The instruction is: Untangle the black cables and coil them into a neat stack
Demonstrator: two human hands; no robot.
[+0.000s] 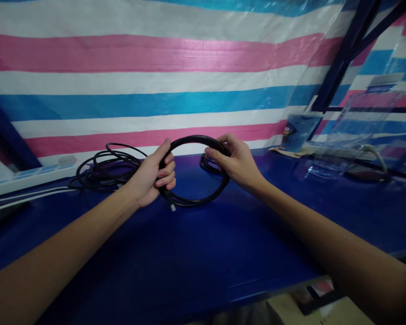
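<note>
Cable coil [192, 139], black: clasped in left hand [154, 176], pinched by right hand [235, 162]. Best held in even loops; loose cable [101, 171] fed in untwisted, slack.

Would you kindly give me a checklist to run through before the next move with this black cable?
1. Left hand closed around the coil: ok, fingers wrapped round its left side.
2. Right hand has a grip on the coil's other side: ok.
3. Plug end free: ok, it sticks out below the left hand.
4. Loose cable heap on the table free of knots: cannot tell, the loops overlap.
5. Cup and clear container apart from the coil: ok, both stand off to the right.
</note>
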